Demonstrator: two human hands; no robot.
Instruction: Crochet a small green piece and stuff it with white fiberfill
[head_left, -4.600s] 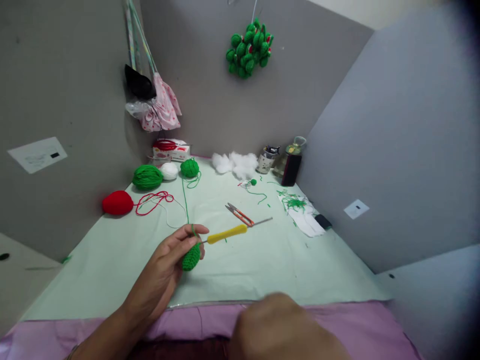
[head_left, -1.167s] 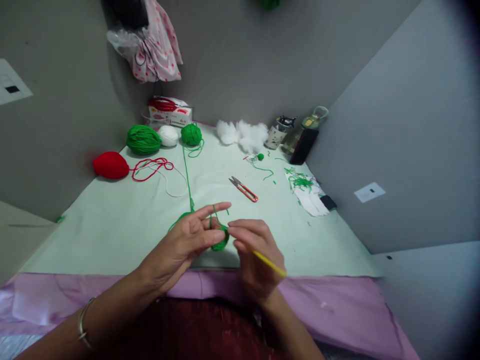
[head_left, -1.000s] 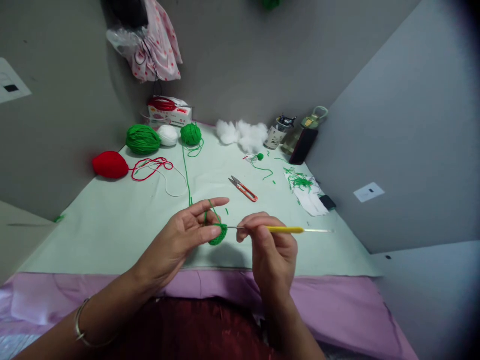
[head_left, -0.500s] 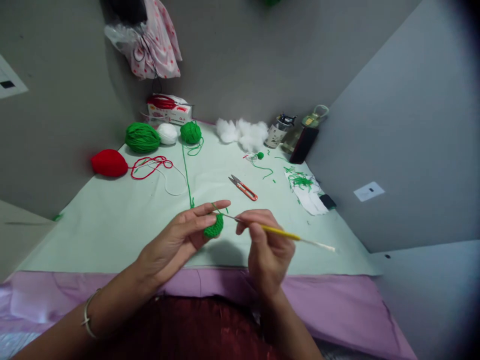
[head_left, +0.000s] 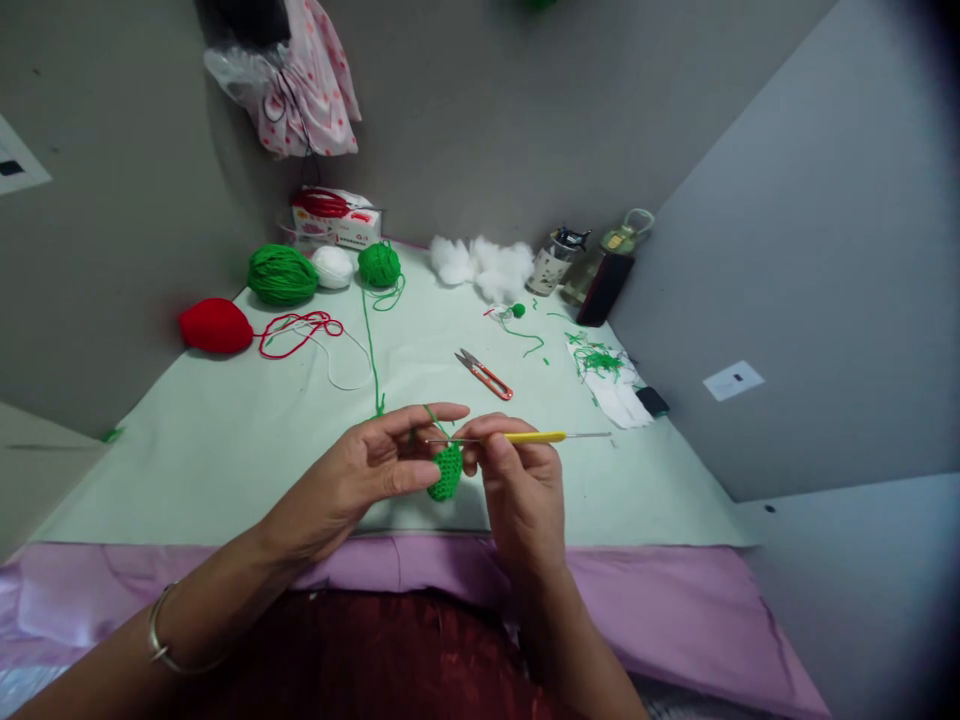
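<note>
Grey partition walls [head_left: 420, 120] box in a table under a pale green cloth [head_left: 225, 450], and from the left comes a smooth red ball of yarn [head_left: 216, 326], then a fat green skein [head_left: 282, 275], a small white ball of yarn [head_left: 333, 268] and a round green ball of yarn [head_left: 379, 264]. Below them, the left hand [head_left: 364, 470] reaches across, thumb pressing the left edge of a small, bright green crocheted piece [head_left: 448, 473], index finger stretched out with a green strand over it; its other fingers are partly hidden. That piece hangs between the two hands, long axis near upright, top leaning slightly right. Across its top edge, almost level, runs a slim metal crochet hook with a yellow handle [head_left: 536, 437], tip just past it on the left. On the right, the right hand [head_left: 521, 485] pinches that hook between thumb and fingers, fingertips just beside the piece; whether they touch it, I can't tell. The left thumb is clearly nearer.
</note>
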